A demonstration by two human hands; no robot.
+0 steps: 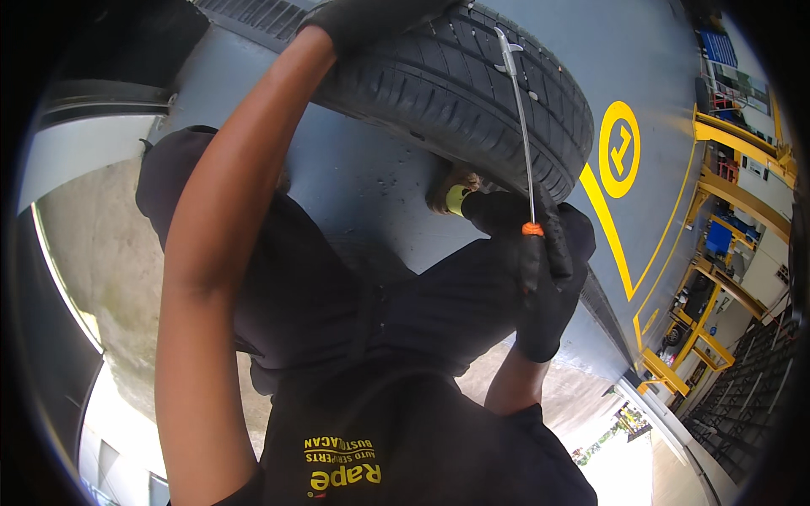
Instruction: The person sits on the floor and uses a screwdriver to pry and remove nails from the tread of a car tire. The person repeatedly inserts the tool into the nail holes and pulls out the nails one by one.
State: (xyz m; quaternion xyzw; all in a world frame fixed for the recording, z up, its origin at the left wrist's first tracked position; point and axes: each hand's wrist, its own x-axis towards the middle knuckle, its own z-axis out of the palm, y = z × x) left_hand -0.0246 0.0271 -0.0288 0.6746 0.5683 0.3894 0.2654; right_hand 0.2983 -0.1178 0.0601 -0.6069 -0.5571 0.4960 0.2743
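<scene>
A black car tyre [456, 93] lies tilted in front of me, pale specks like small stones showing in its tread grooves. My right hand [548, 282], in a black glove, is closed round the dark handle of a long hooked pick [524, 135]. An orange collar sits where the handle meets its thin metal shaft. The pick's silver hooked tip lies over the tread near the tyre's upper right. At the top edge my left hand [371, 21], also gloved, is over the tyre's upper left; its fingers are cut off or too dark to make out.
Beneath is a grey floor [666, 93] with yellow lines and a circled yellow mark [620, 149]. Yellow metal lift frames [742, 143] stand at the right. My dark-clothed legs are bent below the tyre, with a shoe [454, 196] partly visible behind it.
</scene>
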